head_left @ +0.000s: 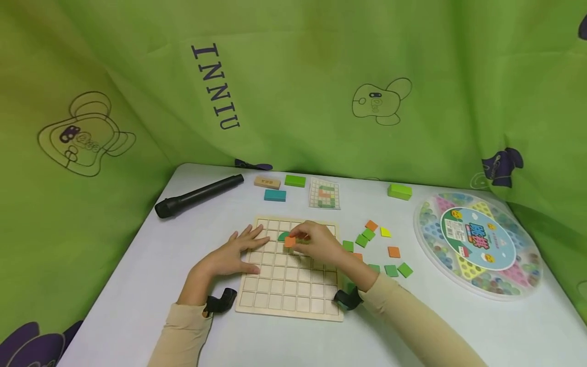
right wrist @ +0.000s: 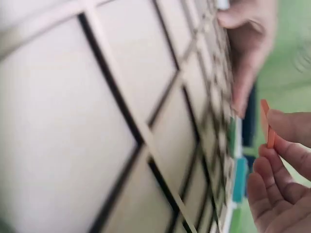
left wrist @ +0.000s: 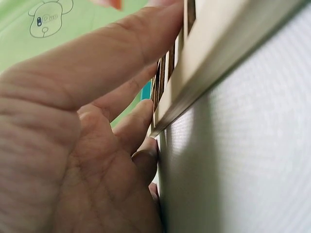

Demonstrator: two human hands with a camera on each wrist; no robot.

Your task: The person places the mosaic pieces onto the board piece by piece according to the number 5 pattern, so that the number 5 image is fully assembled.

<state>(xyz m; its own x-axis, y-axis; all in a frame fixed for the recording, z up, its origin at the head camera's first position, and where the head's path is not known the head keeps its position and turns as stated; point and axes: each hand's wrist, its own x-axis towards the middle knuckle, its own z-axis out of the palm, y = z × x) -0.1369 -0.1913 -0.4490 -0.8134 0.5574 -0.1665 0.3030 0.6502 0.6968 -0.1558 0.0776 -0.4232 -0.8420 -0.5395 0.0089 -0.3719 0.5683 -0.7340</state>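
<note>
A wooden grid board (head_left: 275,300) lies on the white table. My right hand (head_left: 317,241) pinches an orange square tile (head_left: 290,242) between thumb and finger over the upper middle of the board. In the right wrist view the tile (right wrist: 267,124) is seen edge-on, apart from the grid. A green rounded tile (head_left: 283,236) lies in the grid right beside it, partly covered by the orange one. My left hand (head_left: 234,252) rests with spread fingers on the board's left side; in the left wrist view its thumb (left wrist: 97,58) reaches over the board's edge.
Several loose green and orange tiles and a yellow tile (head_left: 385,232) lie right of the board. Behind it are a pattern card (head_left: 324,193), a teal block (head_left: 275,195), a green block (head_left: 295,181) and a wooden block (head_left: 267,182). A black microphone (head_left: 199,196) lies left; a round game box (head_left: 477,244) right.
</note>
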